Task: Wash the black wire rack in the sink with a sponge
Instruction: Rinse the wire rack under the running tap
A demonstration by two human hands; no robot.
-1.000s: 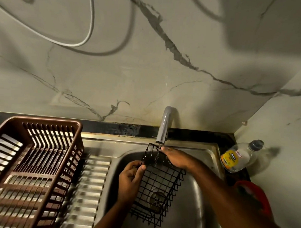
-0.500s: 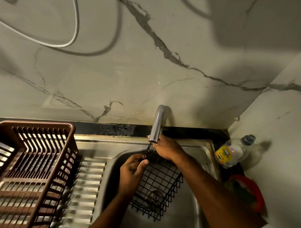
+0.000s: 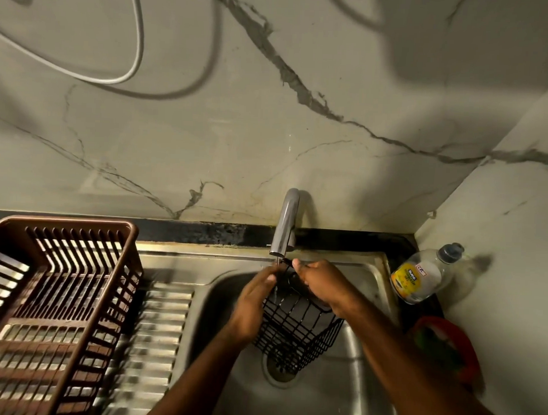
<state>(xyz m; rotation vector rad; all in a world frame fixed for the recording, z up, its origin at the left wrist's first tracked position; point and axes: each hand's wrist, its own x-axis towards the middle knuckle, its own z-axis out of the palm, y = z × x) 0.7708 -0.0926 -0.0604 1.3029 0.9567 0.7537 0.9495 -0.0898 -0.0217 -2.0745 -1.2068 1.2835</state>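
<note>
Your left hand (image 3: 253,303) grips the left edge of the black wire rack (image 3: 296,329), and your right hand (image 3: 323,282) curls over its top rim, pinching the wire. You hold the rack tilted above the sink (image 3: 353,381) drain, just under the faucet (image 3: 285,226). A brown dish basket (image 3: 55,308) sits left; a soap bottle (image 3: 422,274) sits right.

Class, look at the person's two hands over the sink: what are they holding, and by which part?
Both the left hand and right hand grip the black wire rack at its upper rim, under the grey tap.
</note>
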